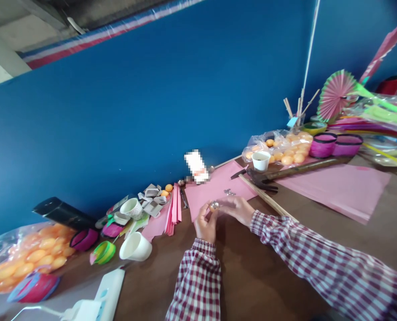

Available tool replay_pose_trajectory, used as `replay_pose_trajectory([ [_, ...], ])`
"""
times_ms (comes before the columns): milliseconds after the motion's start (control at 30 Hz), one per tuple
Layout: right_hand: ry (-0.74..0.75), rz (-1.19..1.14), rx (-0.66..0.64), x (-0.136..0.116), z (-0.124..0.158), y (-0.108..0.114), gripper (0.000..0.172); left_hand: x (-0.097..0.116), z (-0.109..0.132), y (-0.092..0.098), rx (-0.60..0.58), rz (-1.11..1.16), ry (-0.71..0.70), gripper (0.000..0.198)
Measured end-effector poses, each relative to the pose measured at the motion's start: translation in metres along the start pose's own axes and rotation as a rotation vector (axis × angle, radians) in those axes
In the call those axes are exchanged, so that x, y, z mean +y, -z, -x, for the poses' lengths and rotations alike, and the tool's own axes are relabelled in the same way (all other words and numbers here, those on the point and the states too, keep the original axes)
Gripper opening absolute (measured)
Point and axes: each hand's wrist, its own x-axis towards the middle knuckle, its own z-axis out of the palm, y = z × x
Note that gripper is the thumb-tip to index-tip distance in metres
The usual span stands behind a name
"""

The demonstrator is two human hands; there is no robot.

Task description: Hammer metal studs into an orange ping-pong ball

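Note:
My left hand (206,225) is closed around a small shiny round ball (214,206), with thumb and fingers on its sides. Close by on the right, my right hand (240,210) reaches its fingertips toward the ball in a pinch. Whether those fingertips touch the ball or hold something tiny is hard to make out. Just beyond the hands, a few small silvery pieces (229,192) lie on a pink paper sheet (201,196). Both hands are above the near edge of that sheet.
A hammer (260,180) and a wooden stick (268,198) lie to the right. White cups (136,246), folded pink paper strips (174,211) and a power strip (109,292) are at left. Bags of orange balls (34,254) stand on both sides. A blue wall (151,102) rises behind.

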Motion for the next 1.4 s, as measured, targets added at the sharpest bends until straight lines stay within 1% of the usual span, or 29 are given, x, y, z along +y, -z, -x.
replay_pose_trajectory([
  [100, 0.001, 0.026, 0.012, -0.003, 0.000, -0.001, 0.037, 0.000, 0.000, 0.000, 0.015, -0.039, -0.026, 0.040],
  [233, 0.012, 0.062, 0.024, -0.008, 0.001, -0.001, 0.034, -0.001, 0.000, 0.000, -0.003, -0.028, -0.015, 0.041],
  [400, -0.004, 0.079, 0.055, -0.010, 0.002, -0.002, 0.031, -0.001, 0.001, -0.001, -0.004, -0.029, -0.036, 0.040],
  [500, -0.004, 0.062, 0.054, -0.009, 0.001, -0.003, 0.031, -0.001, 0.001, -0.001, 0.005, 0.015, 0.019, 0.043],
  [633, 0.021, 0.046, 0.036, -0.009, 0.001, -0.003, 0.035, -0.002, 0.000, -0.001, -0.003, 0.154, 0.114, 0.046],
  [733, 0.055, 0.060, 0.047, -0.009, 0.003, -0.005, 0.034, -0.001, -0.001, -0.002, -0.032, 0.239, 0.130, 0.045],
  [833, 0.079, 0.064, 0.030, -0.007, 0.003, -0.006, 0.032, 0.001, 0.000, -0.002, -0.035, 0.288, 0.141, 0.043],
  [967, 0.165, 0.175, 0.037, 0.000, 0.005, -0.007, 0.028, 0.002, 0.000, -0.002, -0.027, 0.294, 0.163, 0.041],
  [1133, 0.277, 0.308, 0.058, 0.004, 0.007, -0.009, 0.029, 0.004, 0.001, -0.004, -0.007, 0.289, 0.179, 0.041],
  [1233, 0.271, 0.337, 0.067, 0.004, 0.007, -0.010, 0.028, 0.008, 0.001, -0.005, 0.017, 0.320, 0.224, 0.040],
  [1400, 0.241, 0.321, 0.070, 0.000, 0.006, -0.009, 0.029, 0.013, 0.001, -0.002, -0.021, 0.482, 0.286, 0.028],
])
